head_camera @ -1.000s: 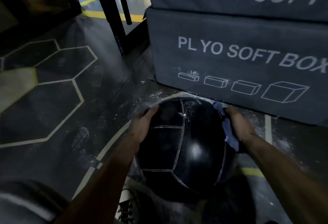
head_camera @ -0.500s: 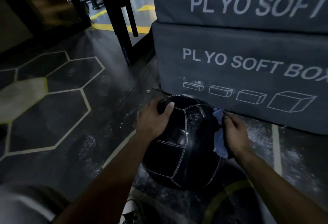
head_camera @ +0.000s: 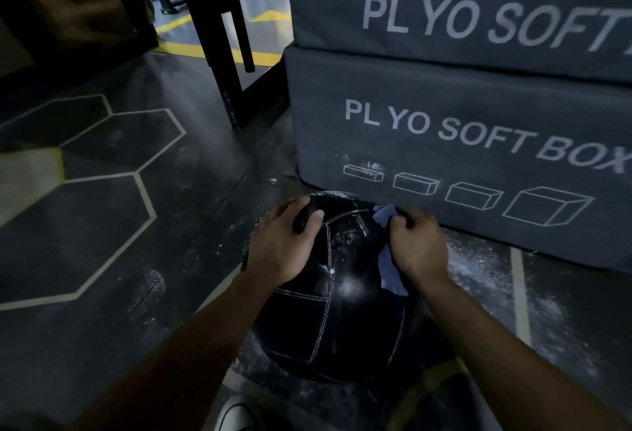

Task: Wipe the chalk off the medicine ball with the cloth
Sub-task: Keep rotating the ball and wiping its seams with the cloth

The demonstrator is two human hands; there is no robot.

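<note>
Ball (head_camera: 342, 300) sits on the floor (head_camera: 136, 225) at the 6 o'clock foot of the boxes (head_camera: 478, 143), chalk flecks on its top panel. Left hand (head_camera: 284, 246) braces it, fingers spread; right hand (head_camera: 419, 246) grips the cloth (head_camera: 388, 259) at 2 o'clock. Wiping looks barely underway.

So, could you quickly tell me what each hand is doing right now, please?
Left hand: open, fingers spread flat on the medicine ball.
Right hand: fingers curled round the blue cloth, pressing it on the ball.
</note>
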